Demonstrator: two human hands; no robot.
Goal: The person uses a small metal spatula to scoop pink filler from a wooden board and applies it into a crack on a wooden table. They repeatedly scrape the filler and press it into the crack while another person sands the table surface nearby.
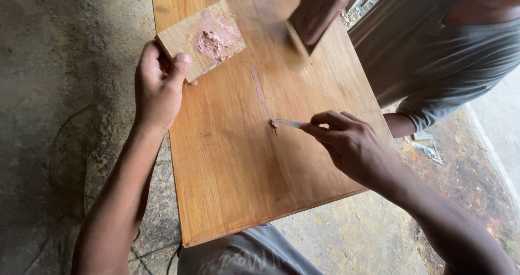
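My left hand (158, 85) grips a small square wood offcut (184, 31) by its near corner; a lump of pinkish filler paste (213, 41) sits on its face. My right hand (349, 142) pinches a thin metal putty blade (286, 123), its tip carrying a dab of paste and touching the large varnished wooden board (244, 172). A pale pink smear (257, 84) runs along the board above the blade tip.
Another person in a grey shirt (433, 47) stands at the far right, one hand (319, 10) rubbing the board's far end with a dark block. Rough concrete floor (59, 91) lies left and below; scraps (428, 148) lie on the ground at right.
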